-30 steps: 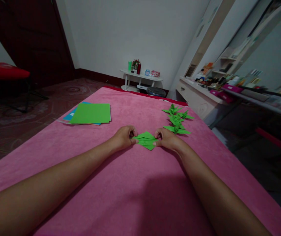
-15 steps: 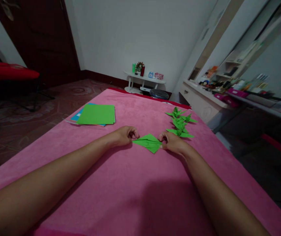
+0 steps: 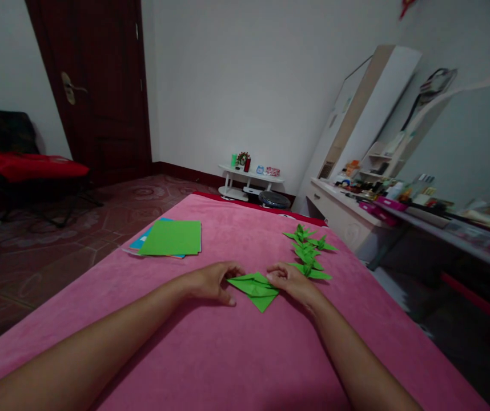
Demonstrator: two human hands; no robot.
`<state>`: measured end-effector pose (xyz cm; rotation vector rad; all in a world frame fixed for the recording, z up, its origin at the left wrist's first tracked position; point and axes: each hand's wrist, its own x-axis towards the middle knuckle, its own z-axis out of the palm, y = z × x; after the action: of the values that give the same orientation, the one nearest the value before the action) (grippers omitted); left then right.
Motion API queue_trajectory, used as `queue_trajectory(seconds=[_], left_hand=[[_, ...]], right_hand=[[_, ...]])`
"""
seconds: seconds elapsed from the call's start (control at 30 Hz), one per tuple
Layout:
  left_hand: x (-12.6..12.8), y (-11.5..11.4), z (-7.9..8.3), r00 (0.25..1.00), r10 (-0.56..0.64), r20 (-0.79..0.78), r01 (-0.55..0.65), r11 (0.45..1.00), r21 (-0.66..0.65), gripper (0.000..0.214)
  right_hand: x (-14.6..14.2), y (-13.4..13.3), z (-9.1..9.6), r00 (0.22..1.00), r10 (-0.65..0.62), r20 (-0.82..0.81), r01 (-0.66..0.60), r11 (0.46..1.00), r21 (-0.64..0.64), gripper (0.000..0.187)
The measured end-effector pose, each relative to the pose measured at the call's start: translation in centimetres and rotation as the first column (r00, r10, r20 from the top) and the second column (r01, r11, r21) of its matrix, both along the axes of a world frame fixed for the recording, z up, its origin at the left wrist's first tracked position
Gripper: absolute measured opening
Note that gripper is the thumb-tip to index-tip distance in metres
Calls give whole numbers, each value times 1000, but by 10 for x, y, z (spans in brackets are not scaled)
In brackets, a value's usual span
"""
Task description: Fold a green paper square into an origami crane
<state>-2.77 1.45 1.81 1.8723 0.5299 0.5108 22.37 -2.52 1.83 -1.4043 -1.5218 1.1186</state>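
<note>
A folded green paper (image 3: 254,288) lies on the pink bed cover (image 3: 211,354), its lower point turned towards me. At its left tip is my left hand (image 3: 216,282), thumb and fingers spread apart around that corner without pinching it. My right hand (image 3: 290,281) has its fingers closed on the upper right edge of the paper; the thumb is partly hidden. Just beyond my right hand, several folded green paper shapes (image 3: 309,251) with pointed petals sit in a cluster.
A stack of square paper sheets (image 3: 172,237), green on top with blue below, lies to the left. Past the bed's far edge stands a small white table (image 3: 251,174) with items on it. A cluttered dresser (image 3: 348,202) is at right, a red chair (image 3: 35,167) at left.
My left thumb and fingers have parted at the left tip. The paper's lower flap now reaches further towards me. My view has tilted up, so everything appears lower.
</note>
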Motion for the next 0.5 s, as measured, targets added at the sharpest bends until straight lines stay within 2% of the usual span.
queue_trajectory(seconds=[0.1,0.2,0.27,0.37,0.5], left_hand=[[2,-4,-7,998,46,36,-51,986,157,63],[6,-4,-14,991,124,44,-132,947,293,49],[9,-3,-18,983,180,36,-180,910,373,41],[12,-2,-20,972,231,30,-222,875,430,32],[14,-1,-20,964,265,34,-254,869,425,24]], right_hand=[[-5,-3,0,995,47,83,-56,993,106,46],[-4,-10,8,953,224,205,-261,950,173,72],[-2,-15,15,898,321,301,-384,906,181,81],[0,-18,22,840,389,378,-485,851,201,78],[-1,-18,21,853,347,390,-457,856,240,71]])
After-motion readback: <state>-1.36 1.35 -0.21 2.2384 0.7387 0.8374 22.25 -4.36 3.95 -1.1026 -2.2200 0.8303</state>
